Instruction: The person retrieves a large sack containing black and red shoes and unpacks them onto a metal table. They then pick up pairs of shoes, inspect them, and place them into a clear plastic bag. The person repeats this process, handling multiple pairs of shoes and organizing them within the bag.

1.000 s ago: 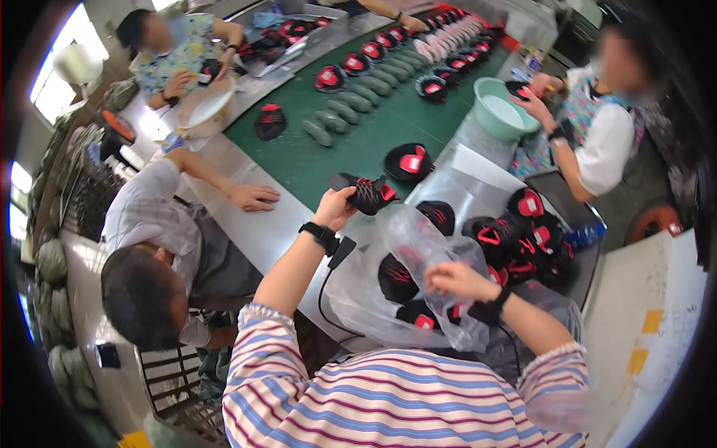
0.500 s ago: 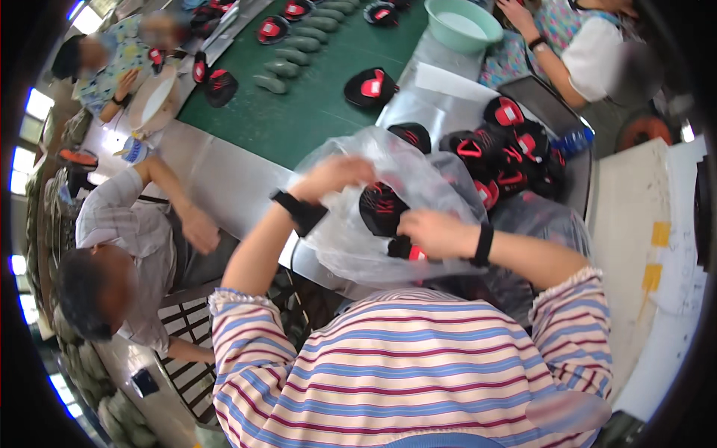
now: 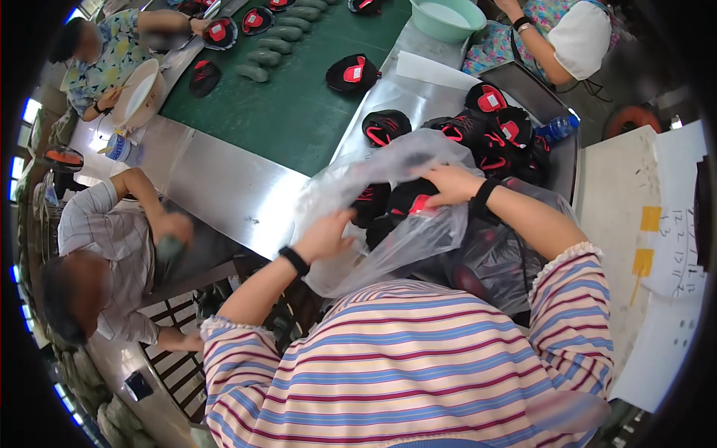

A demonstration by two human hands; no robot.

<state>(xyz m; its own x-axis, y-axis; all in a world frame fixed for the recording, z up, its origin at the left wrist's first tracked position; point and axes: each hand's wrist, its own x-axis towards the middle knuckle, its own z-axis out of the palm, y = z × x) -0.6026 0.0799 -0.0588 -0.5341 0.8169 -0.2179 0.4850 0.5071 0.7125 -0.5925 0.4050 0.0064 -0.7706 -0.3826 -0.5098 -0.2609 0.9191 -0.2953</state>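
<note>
A clear plastic bag point(image 3: 321, 190) lies open in front of me, with several black shoe uppers with red trim inside. My left hand point(image 3: 326, 237) is at the bag's near left side, fingers curled at the film and thumb apart. Within the bag's mouth, my right hand point(image 3: 452, 185) has its fingers on a black shoe upper point(image 3: 403, 198) with a red patch. Another upper point(image 3: 371, 205) rests to its left, partly behind the film. Right of the bag, a pile of similar uppers point(image 3: 493, 142) sits on the metal table.
A green work surface point(image 3: 246, 127) holds a row of grey-green shoe lasts point(image 3: 264, 57) and scattered uppers. A pale green basin point(image 3: 448, 21) stands beyond. A blue-capped bottle point(image 3: 558, 128) lies at the right. Co-workers sit at the left, far left and far right. A dark filled bag point(image 3: 493, 261) hangs near me.
My left hand has come down toward me from the bag's far rim. My right hand has moved away from me onto an upper. The seated co-worker's hand now holds a grey-green object.
</note>
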